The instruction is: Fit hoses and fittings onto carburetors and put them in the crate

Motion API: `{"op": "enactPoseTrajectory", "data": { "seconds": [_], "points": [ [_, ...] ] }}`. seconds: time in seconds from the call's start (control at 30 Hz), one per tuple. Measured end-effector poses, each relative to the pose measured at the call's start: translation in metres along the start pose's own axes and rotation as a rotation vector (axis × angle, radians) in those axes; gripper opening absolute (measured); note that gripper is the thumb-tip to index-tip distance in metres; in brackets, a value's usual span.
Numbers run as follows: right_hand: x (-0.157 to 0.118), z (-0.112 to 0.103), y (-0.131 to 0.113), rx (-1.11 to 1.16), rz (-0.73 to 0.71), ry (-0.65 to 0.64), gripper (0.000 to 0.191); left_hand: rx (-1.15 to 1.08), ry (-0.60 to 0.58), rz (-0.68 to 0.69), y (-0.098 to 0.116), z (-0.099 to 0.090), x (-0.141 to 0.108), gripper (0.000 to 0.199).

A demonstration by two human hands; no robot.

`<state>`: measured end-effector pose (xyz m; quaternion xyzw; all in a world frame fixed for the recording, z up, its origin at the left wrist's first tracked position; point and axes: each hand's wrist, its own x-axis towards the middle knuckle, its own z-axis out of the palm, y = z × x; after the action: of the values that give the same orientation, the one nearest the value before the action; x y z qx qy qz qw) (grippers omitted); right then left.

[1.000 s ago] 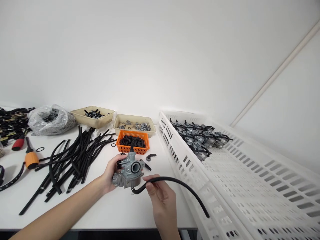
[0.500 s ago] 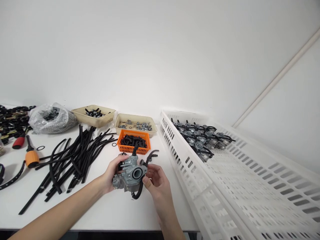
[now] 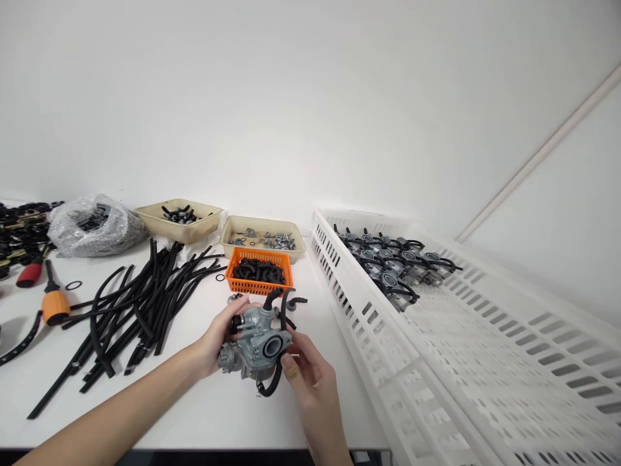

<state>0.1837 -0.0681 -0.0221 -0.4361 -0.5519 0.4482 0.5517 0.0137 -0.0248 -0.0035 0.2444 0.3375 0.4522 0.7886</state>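
A grey metal carburetor (image 3: pixel 253 346) with short black hoses is held up above the white table (image 3: pixel 208 414). My left hand (image 3: pixel 212 343) grips it from the left side, its fingers partly hidden behind the body. On the right side, my right hand (image 3: pixel 310 372) is closed round the carburetor's edge, thumb near the round intake opening and fingers behind. One black hose (image 3: pixel 274 382) loops below the body, and another bends out at the top. Just behind the carburetor stands an orange basket (image 3: pixel 235 283) of small black rubber pieces.
Right of my hands stands a long white plastic crate (image 3: pixel 349 317) with several carburetors (image 3: pixel 392 259) at its far end. Black hoses (image 3: pixel 160 304) lie loose at left, beside an orange-handled screwdriver (image 3: pixel 55 305). Two beige trays (image 3: pixel 228 236) and a plastic bag (image 3: pixel 111 230) line the wall.
The carburetor has turned and tilted slightly in both hands, its intake opening shifting right and down. Its upper hoses now point more to the right. The view has shifted a little.
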Motion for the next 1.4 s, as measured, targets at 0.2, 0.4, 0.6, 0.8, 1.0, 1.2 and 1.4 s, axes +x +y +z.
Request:
{"op": "enactPoseTrajectory", "data": {
  "seconds": [0.2,0.4,0.6,0.8,1.0,1.2,1.4],
  "points": [
    [-0.006,0.002,0.001,-0.06,-0.124,-0.065,0.039,-0.021,-0.028,0.001,0.002,0.001,-0.002,0.041],
    [-0.009,0.002,-0.01,-0.056,-0.16,-0.175,0.043,-0.014,-0.056,0.013,0.0,-0.003,-0.001,0.035],
    [-0.009,0.001,-0.015,-0.068,-0.161,-0.249,0.049,-0.032,-0.101,-0.027,-0.003,-0.002,-0.004,0.031],
    [-0.015,0.0,-0.011,0.043,-0.182,-0.35,0.052,0.001,-0.235,-0.049,-0.001,0.002,-0.011,0.031],
    [-0.017,0.002,-0.011,0.047,-0.172,-0.381,0.054,0.058,-0.264,-0.047,0.002,0.005,-0.013,0.027],
    [-0.013,0.001,-0.017,-0.143,-0.223,-0.404,0.066,0.021,-0.319,-0.123,0.0,0.002,-0.01,0.028],
    [-0.01,-0.008,-0.014,-0.37,-0.311,-0.359,0.068,0.01,-0.323,-0.139,-0.002,0.0,-0.007,0.031]
  ]
}}
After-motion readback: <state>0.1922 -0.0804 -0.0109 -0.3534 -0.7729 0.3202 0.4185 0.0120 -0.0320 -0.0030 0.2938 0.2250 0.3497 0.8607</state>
